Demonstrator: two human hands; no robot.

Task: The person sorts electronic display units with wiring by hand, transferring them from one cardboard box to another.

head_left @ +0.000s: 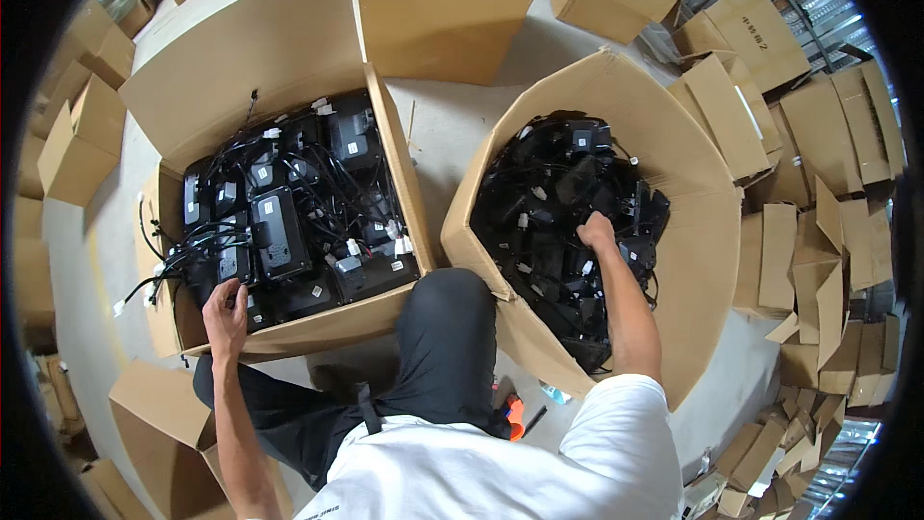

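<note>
Left hand (225, 318) curling by black devices (277, 231) in left carton (332, 323); right hand (598, 231) reaching into right carton (698, 212); can't tell either grip.

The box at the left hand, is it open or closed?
The box is open: its far flap is up, and black devices show inside.

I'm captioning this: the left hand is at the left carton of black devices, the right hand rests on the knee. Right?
The right hand is misplaced: the head view shows it inside the right carton, among black parts. The left hand is as stated.
</note>
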